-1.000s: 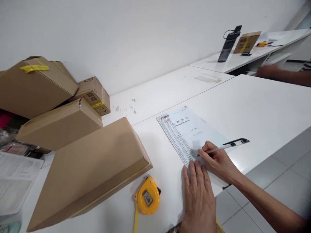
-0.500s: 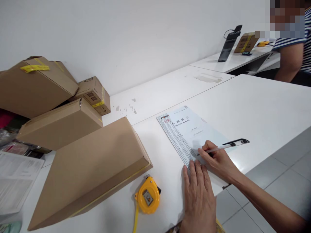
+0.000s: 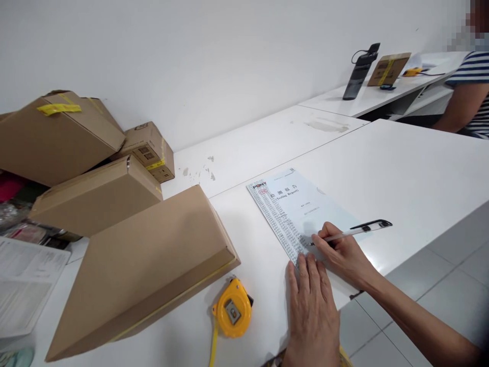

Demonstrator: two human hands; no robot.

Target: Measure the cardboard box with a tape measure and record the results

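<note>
A pale blue printed report sheet (image 3: 298, 204) lies on the white table (image 3: 412, 168). My right hand (image 3: 344, 252) is closed round a white pen with a black cap (image 3: 353, 231), its tip touching the sheet's lower part. My left hand (image 3: 311, 306) lies flat, fingers stretched out, pressing the sheet's near corner. A yellow tape measure (image 3: 232, 308) sits just left of my left hand, its tape running toward the table's near edge.
Several cardboard boxes (image 3: 141, 265) are stacked at the left, with papers (image 3: 23, 280) beside them. At the far right sits a person in a striped shirt (image 3: 469, 92). A black device (image 3: 359, 71) and a small box (image 3: 387, 68) stand on the far desk.
My hands and the pen have stayed put. The person at the far right has shifted further right, toward the frame's edge.
</note>
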